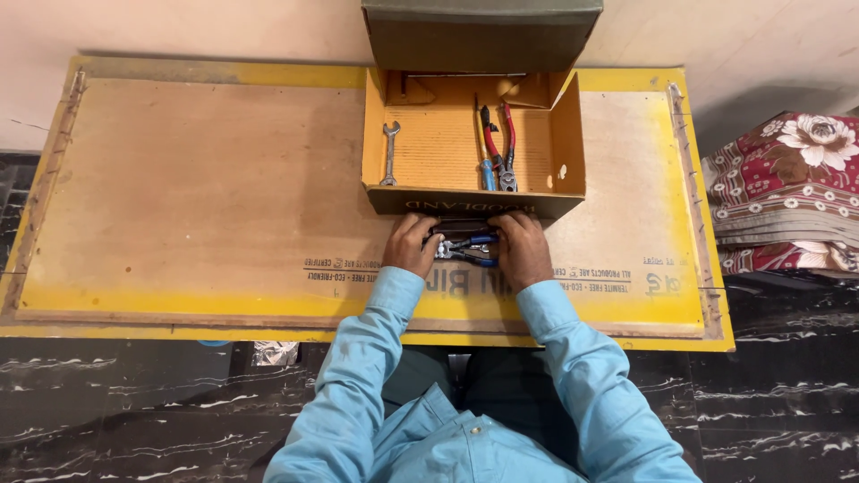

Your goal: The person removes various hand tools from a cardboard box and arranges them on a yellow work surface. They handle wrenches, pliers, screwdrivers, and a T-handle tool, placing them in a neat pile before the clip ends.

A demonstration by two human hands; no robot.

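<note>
A big flat wooden board (pixel 206 197) with yellow edges lay over a dark floor (pixel 787 394) of black stone with white streaks. At the far side of the board stood an open cardboard box (pixel 565 143), yellow-brown inside, with its dark lid (pixel 479 36) flipped up at the back. Inside the box, on the left, lay 1 small silver spanner (pixel 390 154). On the right side of the box lay pliers with red handles (pixel 501 143) and a tool with a blue handle (pixel 488 174), close together. To the right of the board sat folded cloth (pixel 787 192) in red with white flowers. The wall (pixel 179 27) behind was pale.
</note>
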